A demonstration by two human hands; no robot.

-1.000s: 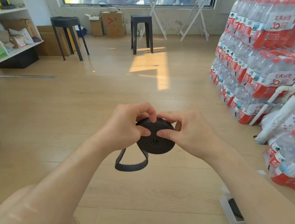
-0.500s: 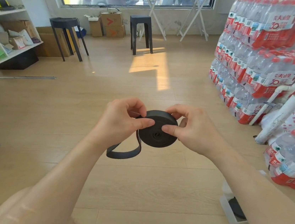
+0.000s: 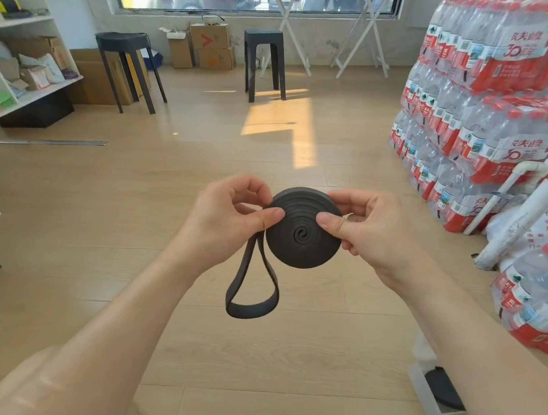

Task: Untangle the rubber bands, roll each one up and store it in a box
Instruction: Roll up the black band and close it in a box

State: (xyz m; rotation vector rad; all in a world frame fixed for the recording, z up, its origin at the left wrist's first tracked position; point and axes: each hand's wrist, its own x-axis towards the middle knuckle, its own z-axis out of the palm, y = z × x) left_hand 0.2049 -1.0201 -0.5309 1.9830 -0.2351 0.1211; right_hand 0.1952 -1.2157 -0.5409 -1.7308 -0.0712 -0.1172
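A black rubber band (image 3: 301,236) is wound into a flat spiral roll, held in the air above the wooden floor. My left hand (image 3: 226,215) pinches its left edge between thumb and fingers. My right hand (image 3: 371,231) pinches the right edge the same way. A short unrolled loop of the band (image 3: 252,287) hangs down from the roll's left side. A white box (image 3: 432,394) lies on the floor at the lower right, partly hidden by my right forearm, with a dark rolled band (image 3: 443,388) inside it.
Stacked packs of water bottles (image 3: 477,111) fill the right side, with a white tube (image 3: 519,223) leaning on them. White shelves (image 3: 9,78) stand at the left. Two black stools (image 3: 128,65) and cardboard boxes (image 3: 211,48) stand below the window.
The roll has turned in my hands and its flat spiral face now points at me. The hanging loop has swung and hangs lower below the roll.
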